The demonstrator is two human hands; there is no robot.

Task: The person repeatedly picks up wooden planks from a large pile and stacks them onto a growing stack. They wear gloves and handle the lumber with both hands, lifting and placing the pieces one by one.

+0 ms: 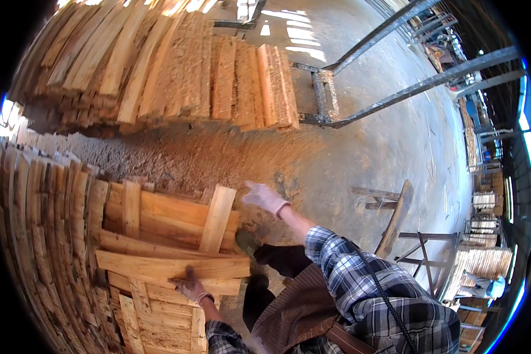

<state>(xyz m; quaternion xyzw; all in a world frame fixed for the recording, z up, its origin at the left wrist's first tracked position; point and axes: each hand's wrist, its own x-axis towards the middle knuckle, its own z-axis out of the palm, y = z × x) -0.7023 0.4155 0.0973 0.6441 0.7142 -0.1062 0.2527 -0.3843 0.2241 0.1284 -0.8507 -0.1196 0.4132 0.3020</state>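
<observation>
My left hand [193, 287], in a glove with dark fingertips, grips the lower edge of a long wooden board [159, 266]. The board lies slightly askew across a pile of other boards. My right hand [265, 197], in a pale pinkish glove, is held off to the right of the pile with its fingers apart and nothing in them. Close to it, a short light batten [218, 218] lies crosswise over the boards. Another batten [131, 207] crosses them further left. The fingers of my left hand under the board are partly hidden.
A large stack of rough planks [159, 82] stands across the far side, beside a metal frame [326, 97] with long bars. More stacked timber [41, 212] lines the left. A wooden trestle [395, 218] stands to my right. Sawdust [218, 150] covers the floor between the stacks.
</observation>
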